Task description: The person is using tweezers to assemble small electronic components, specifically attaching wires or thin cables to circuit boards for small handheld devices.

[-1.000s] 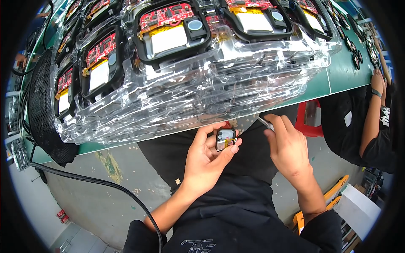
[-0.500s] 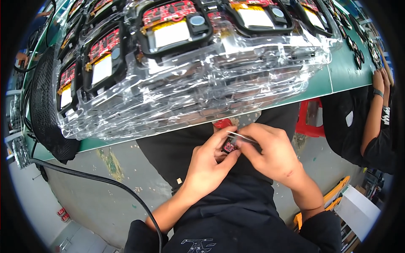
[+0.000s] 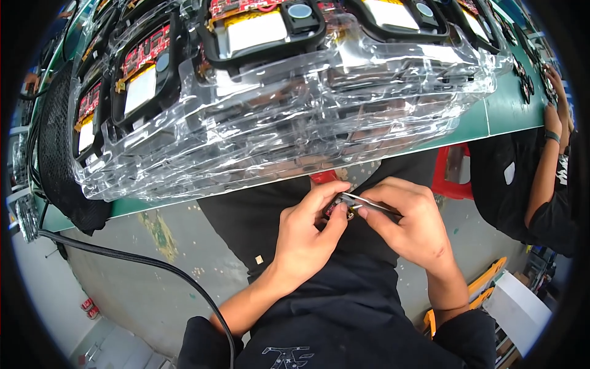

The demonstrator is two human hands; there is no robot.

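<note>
Over my lap, my left hand (image 3: 302,232) pinches a small black-cased part with a red circuit board (image 3: 330,209) between thumb and fingers. Most of that part is hidden by the fingers. My right hand (image 3: 413,224) grips a pair of metal tweezers (image 3: 376,206), whose two prongs point left to the board's edge. Whether the tips hold anything is too small to tell. Beyond both hands, a stack of clear plastic trays (image 3: 295,126) carries black-framed units (image 3: 264,40) with red boards, white batteries and round silver discs.
The trays reach the front edge of a green table (image 3: 473,123). A black mesh bag (image 3: 58,147) hangs at the left, near a black cable (image 3: 153,261) running past my left arm. At right sit a red stool (image 3: 452,178) and another person's arm (image 3: 544,178).
The tweezers have shifted slightly right and lie more along the part's edge. My left hand has turned the small part, so less of its red board shows. The view has shifted a little.
</note>
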